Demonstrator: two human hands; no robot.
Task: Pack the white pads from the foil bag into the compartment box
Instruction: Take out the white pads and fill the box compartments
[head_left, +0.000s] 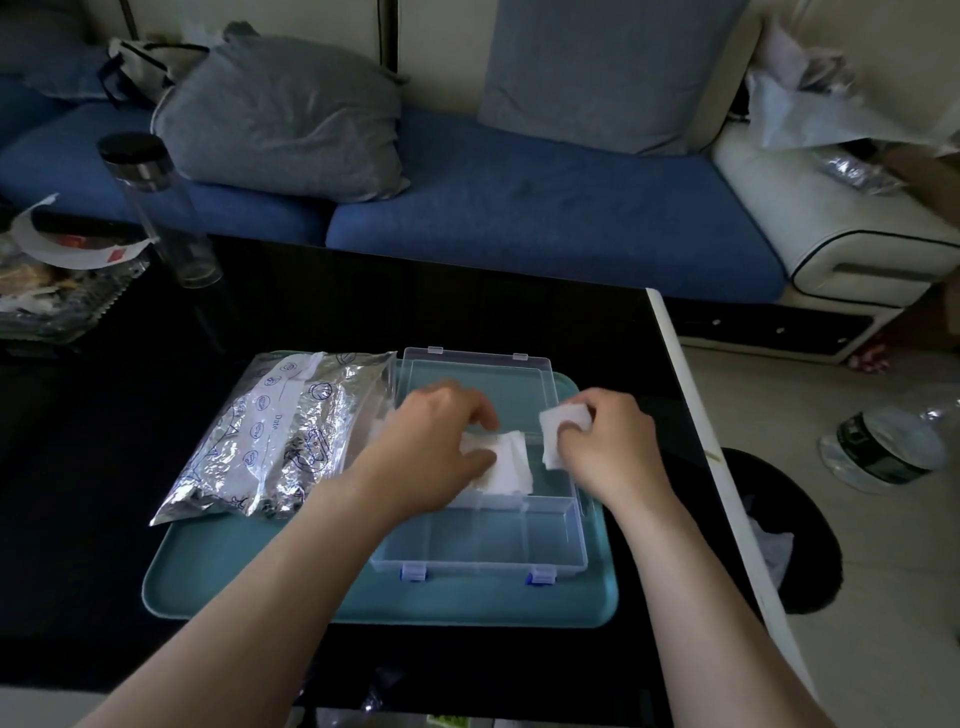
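A clear compartment box (483, 551) lies open on a teal tray (260, 587), its lid folded back toward the sofa. My left hand (436, 441) pinches a small stack of white pads (506, 465) over the box's back row of compartments. Above the right end of that row, my right hand (608, 441) holds one more white pad (558, 426) by its edge. The crinkled silver foil bag (275, 441) lies on the tray's left side, beside my left hand. The front compartments look empty.
The tray sits on a black table (156, 519) whose white edge runs down the right. A tall clear bottle (166, 213) and a cluttered dish (57, 291) stand at the far left. A black bin (779, 530) is on the floor to the right.
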